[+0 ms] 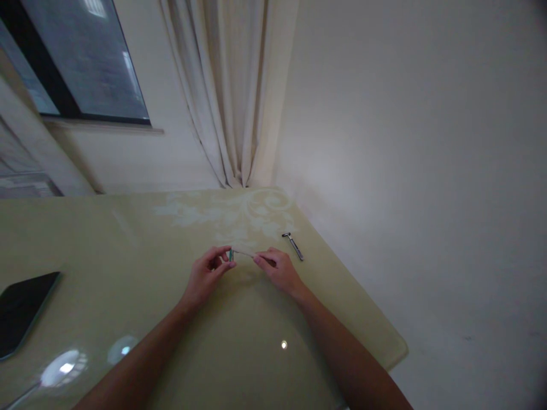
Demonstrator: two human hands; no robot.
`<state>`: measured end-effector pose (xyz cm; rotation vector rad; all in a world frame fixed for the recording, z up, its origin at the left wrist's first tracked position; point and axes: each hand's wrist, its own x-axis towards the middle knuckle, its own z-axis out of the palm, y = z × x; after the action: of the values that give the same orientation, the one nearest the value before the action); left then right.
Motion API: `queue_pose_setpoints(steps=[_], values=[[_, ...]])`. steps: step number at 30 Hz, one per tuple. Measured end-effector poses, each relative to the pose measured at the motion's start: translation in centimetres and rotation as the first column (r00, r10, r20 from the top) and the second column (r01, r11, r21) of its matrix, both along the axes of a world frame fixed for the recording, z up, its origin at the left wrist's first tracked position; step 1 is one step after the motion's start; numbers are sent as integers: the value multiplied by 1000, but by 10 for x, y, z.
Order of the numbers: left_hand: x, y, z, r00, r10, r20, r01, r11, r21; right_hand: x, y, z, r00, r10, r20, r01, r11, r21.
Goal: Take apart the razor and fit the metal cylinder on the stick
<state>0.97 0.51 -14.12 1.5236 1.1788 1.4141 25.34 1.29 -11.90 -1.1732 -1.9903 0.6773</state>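
Note:
My left hand [209, 267] is raised over the table with thumb and fingers pinched on a small green piece [231, 255], narrow and upright. Its kind is too small to make out. Facing it, my right hand [277, 267] is closed around one end of a thin pale stick [244, 253]. The stick's far tip reaches the green piece, though whether they touch I cannot tell. Just beyond my right hand lies a razor [293, 246] with a dark and silver handle, its head pointing away to the left.
A glossy yellow-green table [106, 245] spans the view, its right edge slanting along a white wall [405, 159]. On the left lies a dark flat tablet-like slab [26, 310]. Curtains [226, 91] hang behind the table beside a window [94, 62]. Lamp reflections shine on the tabletop.

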Motion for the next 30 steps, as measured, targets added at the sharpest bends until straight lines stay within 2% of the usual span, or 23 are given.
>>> queue_pose_setpoints(steps=[5,10,14,18,22,27,30], values=[[0,0,-2,1000,-5,-9,5,1000,7,-1,-1,-1,999,-47,8,47,999,1],[0,-1,0,1000,-3,-9,3,1000,9,-1,-2,0,1000,-4,2,4,1000,-10],[1,-2,1,1000,6,-14,-5,1000,12,-1,-2,2,999,-50,21,51,999,-4],[1,-1,0,1000,-3,-8,3,1000,16,-2,-2,1,1000,4,8,-4,1000,2],[0,0,0,1000,8,-24,-7,1000,18,-2,-2,1,999,-44,24,44,999,10],[0,-1,1,1000,11,-18,-10,1000,18,-3,-3,4,1000,4,22,-4,1000,-3],[0,-1,1,1000,11,-26,-11,1000,13,-2,-3,4,999,-31,29,30,1000,5]])
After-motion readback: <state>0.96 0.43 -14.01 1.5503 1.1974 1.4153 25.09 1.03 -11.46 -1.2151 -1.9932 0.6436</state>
